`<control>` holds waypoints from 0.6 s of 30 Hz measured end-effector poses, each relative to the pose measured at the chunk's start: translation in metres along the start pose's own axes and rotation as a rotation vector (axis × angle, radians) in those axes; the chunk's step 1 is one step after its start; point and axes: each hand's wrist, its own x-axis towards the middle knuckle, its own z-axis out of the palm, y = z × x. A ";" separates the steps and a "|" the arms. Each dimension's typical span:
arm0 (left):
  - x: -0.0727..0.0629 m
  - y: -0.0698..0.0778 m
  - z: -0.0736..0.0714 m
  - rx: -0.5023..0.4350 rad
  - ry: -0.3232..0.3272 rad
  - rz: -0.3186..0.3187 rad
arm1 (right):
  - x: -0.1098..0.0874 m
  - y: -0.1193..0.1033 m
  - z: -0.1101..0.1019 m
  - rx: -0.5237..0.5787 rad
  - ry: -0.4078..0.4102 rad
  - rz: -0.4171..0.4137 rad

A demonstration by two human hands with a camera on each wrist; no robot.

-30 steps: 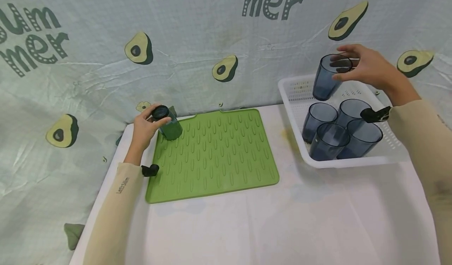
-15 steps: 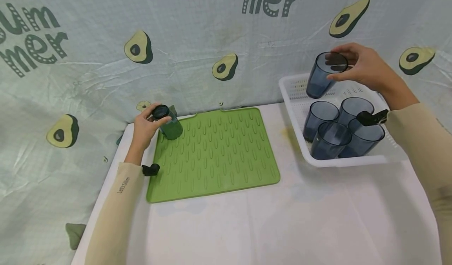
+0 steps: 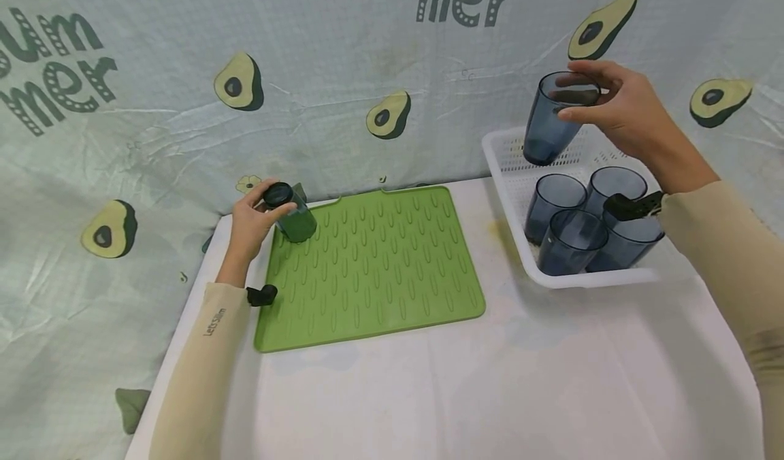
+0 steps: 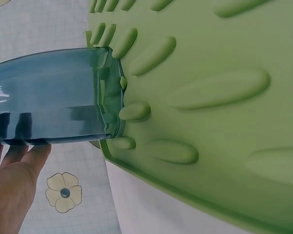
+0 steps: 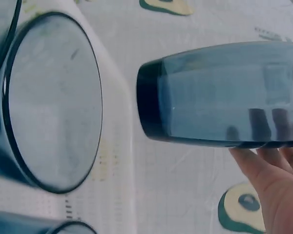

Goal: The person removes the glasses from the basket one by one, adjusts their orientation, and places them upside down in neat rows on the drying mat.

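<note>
My left hand grips a blue-tinted drinking glass around its upper part. The glass stands on the far left corner of a green ridged mat, its thick dark end on top. In the left wrist view, the lower end of this glass meets the mat's ridges. My right hand holds a second glass near its rim, thumb in front. That glass hangs slightly tilted, dark base down, above a white basket. The right wrist view shows its base apart from the glasses below.
Several more blue glasses stand rim up, close together in the basket. A white cloth covers the table. Behind it hangs a sheet printed with avocados.
My right hand has raised its glass and shifted it slightly left over the basket. The left hand and its glass have stayed in place.
</note>
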 end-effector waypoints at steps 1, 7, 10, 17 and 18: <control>0.000 0.000 0.000 -0.003 0.002 0.003 | 0.000 -0.001 0.002 0.020 -0.010 0.002; -0.001 -0.001 0.001 -0.011 0.007 0.006 | 0.000 -0.003 0.016 -0.058 -0.060 0.013; 0.000 -0.002 0.001 -0.007 0.010 0.014 | -0.001 -0.004 0.020 -0.124 -0.070 0.007; 0.000 0.000 0.000 -0.005 0.005 0.018 | -0.001 -0.005 0.027 -0.277 -0.059 -0.027; 0.000 0.000 0.000 -0.002 0.005 0.016 | -0.001 -0.005 0.028 -0.293 -0.050 -0.028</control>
